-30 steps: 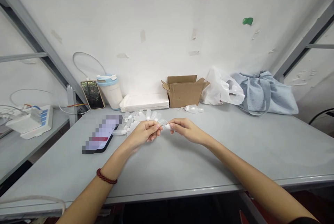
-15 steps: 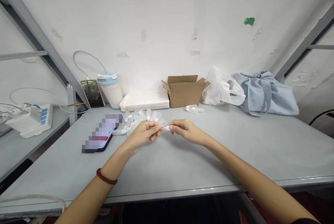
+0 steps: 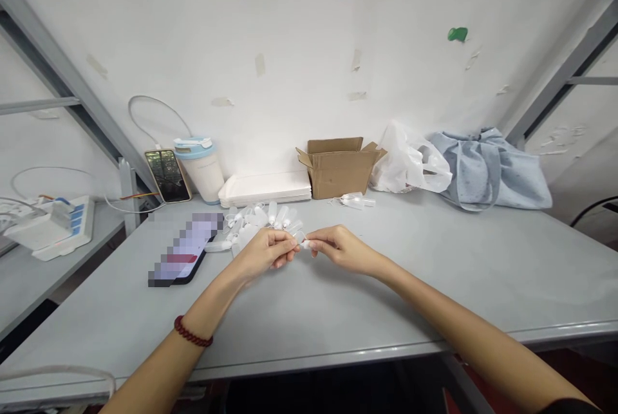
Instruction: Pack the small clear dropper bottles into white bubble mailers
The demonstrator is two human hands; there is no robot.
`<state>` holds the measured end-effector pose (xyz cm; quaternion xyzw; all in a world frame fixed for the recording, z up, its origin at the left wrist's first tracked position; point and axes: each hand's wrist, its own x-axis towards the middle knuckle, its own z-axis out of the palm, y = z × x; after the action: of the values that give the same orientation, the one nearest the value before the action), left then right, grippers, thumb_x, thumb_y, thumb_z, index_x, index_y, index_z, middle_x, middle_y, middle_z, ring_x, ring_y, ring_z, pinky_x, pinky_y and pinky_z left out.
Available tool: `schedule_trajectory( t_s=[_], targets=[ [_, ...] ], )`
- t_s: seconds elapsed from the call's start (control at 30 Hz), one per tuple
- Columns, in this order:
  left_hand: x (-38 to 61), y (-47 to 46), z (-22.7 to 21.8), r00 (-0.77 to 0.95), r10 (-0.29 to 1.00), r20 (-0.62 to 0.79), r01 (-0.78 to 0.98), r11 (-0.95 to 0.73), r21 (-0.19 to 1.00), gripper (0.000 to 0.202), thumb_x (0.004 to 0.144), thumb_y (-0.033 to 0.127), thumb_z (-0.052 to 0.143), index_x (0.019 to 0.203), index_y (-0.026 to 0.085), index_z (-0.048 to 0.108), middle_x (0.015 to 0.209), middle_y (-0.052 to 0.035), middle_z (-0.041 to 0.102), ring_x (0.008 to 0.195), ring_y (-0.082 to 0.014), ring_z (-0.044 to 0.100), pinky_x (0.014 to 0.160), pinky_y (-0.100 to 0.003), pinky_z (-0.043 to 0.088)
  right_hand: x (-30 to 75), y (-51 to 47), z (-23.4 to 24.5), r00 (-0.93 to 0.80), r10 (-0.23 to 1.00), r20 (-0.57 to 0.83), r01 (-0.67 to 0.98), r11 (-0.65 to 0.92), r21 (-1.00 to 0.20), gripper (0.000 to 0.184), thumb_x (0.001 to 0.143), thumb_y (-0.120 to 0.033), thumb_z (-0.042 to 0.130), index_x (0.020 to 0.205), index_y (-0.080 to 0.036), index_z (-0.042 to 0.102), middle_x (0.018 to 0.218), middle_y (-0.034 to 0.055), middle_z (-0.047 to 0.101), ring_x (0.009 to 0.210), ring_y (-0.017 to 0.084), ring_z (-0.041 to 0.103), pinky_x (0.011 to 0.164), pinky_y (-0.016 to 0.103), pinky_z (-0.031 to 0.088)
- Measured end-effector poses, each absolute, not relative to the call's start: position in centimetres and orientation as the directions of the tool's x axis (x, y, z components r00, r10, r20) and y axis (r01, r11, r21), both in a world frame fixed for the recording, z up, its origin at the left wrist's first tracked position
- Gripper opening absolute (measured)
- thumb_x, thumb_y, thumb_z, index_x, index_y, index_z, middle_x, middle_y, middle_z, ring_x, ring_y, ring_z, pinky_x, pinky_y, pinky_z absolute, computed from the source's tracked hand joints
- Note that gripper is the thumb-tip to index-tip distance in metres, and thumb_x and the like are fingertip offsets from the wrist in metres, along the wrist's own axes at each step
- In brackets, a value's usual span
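Observation:
My left hand and my right hand meet over the middle of the table, fingertips nearly touching. Both pinch one small white-and-clear plastic piece; its exact kind is too small to make out. Just behind my left hand lies a pile of similar small translucent plastic pieces with white ends, some with thin loops. A few more such pieces rest in front of the open cardboard box. The fingers partly cover the held piece.
Left of the pile lies a phone with a blurred screen. Along the wall stand another phone on a cable, a cup, stacked white sheets, a white plastic bag and a blue cloth bag. A power strip sits far left.
The fingertips have drawn slightly closer together around the small plastic piece, which sits a little lower and further left. The whole view has shifted slightly.

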<state>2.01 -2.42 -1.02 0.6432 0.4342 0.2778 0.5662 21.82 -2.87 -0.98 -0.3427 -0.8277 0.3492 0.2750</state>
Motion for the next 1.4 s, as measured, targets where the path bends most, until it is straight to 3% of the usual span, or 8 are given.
schedule_trajectory(
  t_s=[0.4,0.63,0.73,1.0,1.4],
  targets=[
    [2.4,-2.3,-1.8,0.434,0.889,-0.144,0.266,0.026,0.964,0.030,0.077,0.039,0.056,0.069,0.011,0.060,0.057,0.0008,0.053,0.042,-0.0058,0.041,0.041,-0.020,0.028,21.0,-3.0,-2.2,-0.611,0.724,0.320,0.438,0.646,-0.625,0.026,0.088,-0.015,0.037,0.067,-0.016,0.052,0.062,-0.0005,0.050,0.058,0.011,0.042,0.059,0.022,0.033],
    [2.1,-2.2,-0.7,0.371,0.922,-0.113,0.341,-0.022,0.940,0.035,0.079,0.042,0.051,0.062,0.013,0.058,0.050,0.0007,0.053,0.043,-0.0085,0.045,0.041,-0.020,0.032,20.9,-2.9,-1.8,-0.557,0.788,0.263,0.412,0.537,-0.736,0.030,0.092,-0.024,0.036,0.069,-0.015,0.054,0.062,-0.0016,0.049,0.056,0.009,0.039,0.058,0.022,0.033],
    [1.3,-2.0,-0.2,0.367,0.925,-0.098,0.302,-0.019,0.953,0.031,0.079,0.041,0.053,0.068,0.013,0.061,0.059,-0.0009,0.057,0.048,-0.0091,0.049,0.043,-0.020,0.034,21.1,-2.9,-1.5,-0.540,0.806,0.243,0.408,0.504,-0.761,0.033,0.092,-0.027,0.036,0.068,-0.015,0.054,0.059,-0.0031,0.046,0.053,0.009,0.036,0.056,0.022,0.031],
    [1.1,-2.1,-0.3,0.449,0.884,-0.127,0.308,-0.020,0.951,0.027,0.075,0.039,0.060,0.078,0.012,0.063,0.065,-0.0016,0.058,0.050,-0.0093,0.049,0.044,-0.021,0.035,21.1,-3.1,-1.4,-0.561,0.796,0.227,0.385,0.493,-0.780,0.033,0.092,-0.030,0.037,0.072,-0.015,0.059,0.063,-0.0020,0.049,0.055,0.009,0.038,0.056,0.022,0.032],
    [1.4,-2.3,0.1,0.453,0.886,-0.102,0.359,-0.077,0.930,0.028,0.076,0.041,0.058,0.075,0.013,0.061,0.063,-0.0012,0.058,0.048,-0.0096,0.049,0.046,-0.022,0.039,21.1,-3.1,-1.3,-0.565,0.788,0.246,0.387,0.516,-0.764,0.035,0.092,-0.032,0.036,0.072,-0.016,0.059,0.064,-0.0014,0.051,0.055,0.009,0.038,0.057,0.022,0.032]
  ],
)
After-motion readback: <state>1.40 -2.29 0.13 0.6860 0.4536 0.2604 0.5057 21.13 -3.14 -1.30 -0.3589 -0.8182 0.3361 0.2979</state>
